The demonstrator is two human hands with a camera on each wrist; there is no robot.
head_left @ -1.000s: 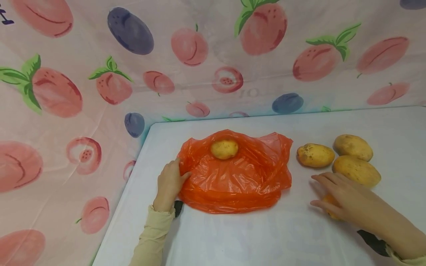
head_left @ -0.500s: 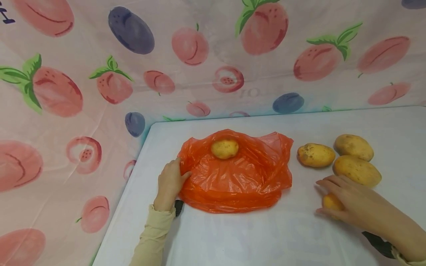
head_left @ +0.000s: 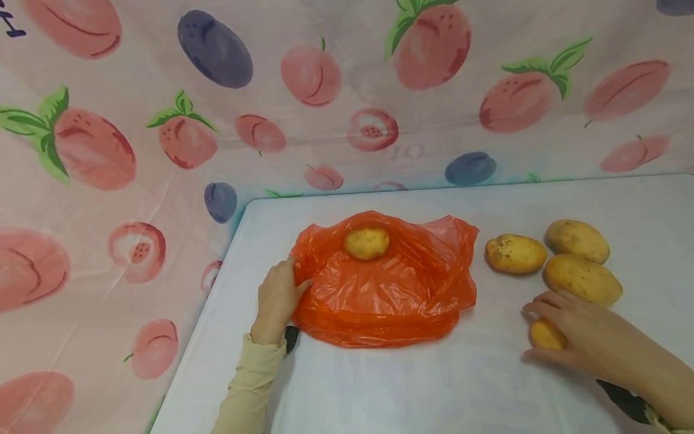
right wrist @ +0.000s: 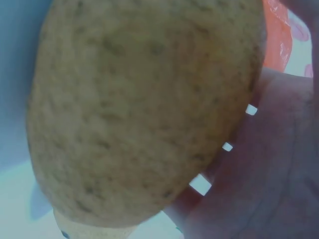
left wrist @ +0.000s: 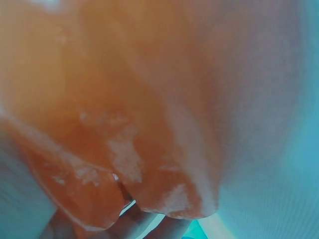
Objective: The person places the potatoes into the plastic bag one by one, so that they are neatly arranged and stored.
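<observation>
A pale white desk (head_left: 412, 386) stands against a hanging pink cloth printed with peaches and plums (head_left: 135, 120). On the desk lies a crumpled orange plastic bag (head_left: 382, 289), one yellow-brown potato (head_left: 367, 243) resting on its far part. The left hand (head_left: 275, 299) pinches the bag's left edge. Right of the bag, the right hand (head_left: 575, 337) curls around a small yellow potato (head_left: 546, 335) on the desk; three larger potatoes (head_left: 575, 259) sit just beyond it.

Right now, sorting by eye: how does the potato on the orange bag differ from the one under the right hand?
The potato on the orange bag lies untouched on the plastic of the orange bag; the potato under the right hand sits on the white table, gripped by the right hand. The first shows whole, the second half hidden. Both are yellow-brown and speckled.
</observation>
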